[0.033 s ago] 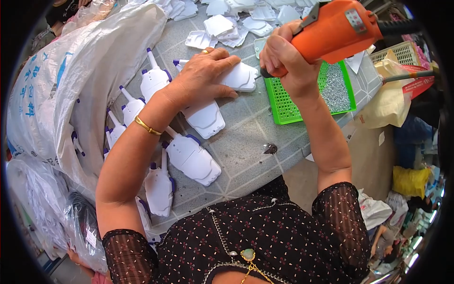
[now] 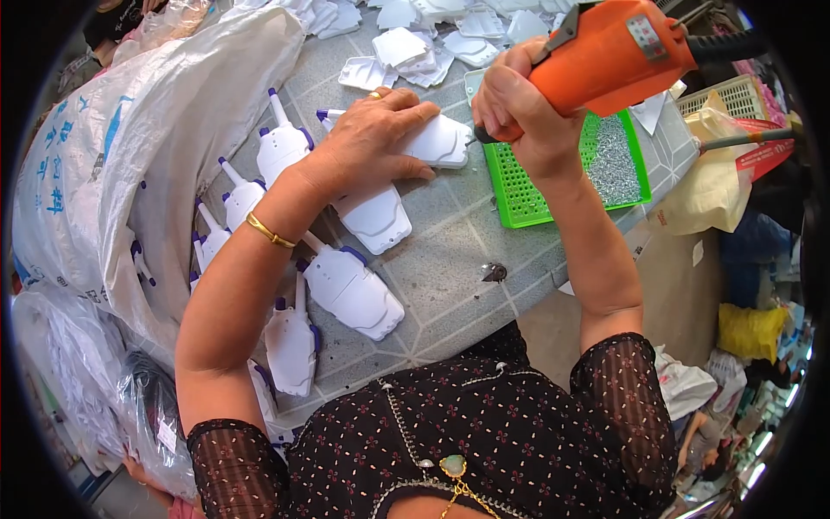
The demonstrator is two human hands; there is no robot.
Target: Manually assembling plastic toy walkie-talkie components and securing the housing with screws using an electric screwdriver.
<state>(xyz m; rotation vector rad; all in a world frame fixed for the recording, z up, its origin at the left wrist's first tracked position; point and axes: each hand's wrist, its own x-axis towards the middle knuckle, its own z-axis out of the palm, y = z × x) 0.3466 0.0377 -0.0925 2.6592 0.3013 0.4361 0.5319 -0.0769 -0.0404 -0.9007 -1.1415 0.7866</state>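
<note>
My right hand (image 2: pixel 538 117) is wrapped around an orange electric screwdriver (image 2: pixel 605 59), which is tilted with its dark nose pointing down and left. The nose is by the outer end of a white walkie-talkie-shaped casing (image 2: pixel 443 141); whether it touches cannot be made out. My left hand (image 2: pixel 373 138) lies over that casing and grips it, hiding its middle, while a purple-tipped antenna shows past the hand. Under and beside my left hand is another white casing (image 2: pixel 373 218). Several similar casings with purple side parts lie nearby, one of them a white casing (image 2: pixel 353 290) nearer me.
A green tray (image 2: pixel 529 214) with a perforated section and many small metal screws stands on the grey tabletop (image 2: pixel 450 303). White plastic shells (image 2: pixel 405 50) are heaped at the back. A large white woven sack (image 2: pixel 95 173) fills the left. A small dark piece (image 2: pixel 494 272) lies near the front edge.
My right hand and the electric screwdriver have shifted very slightly left. My left hand and the casings look unchanged.
</note>
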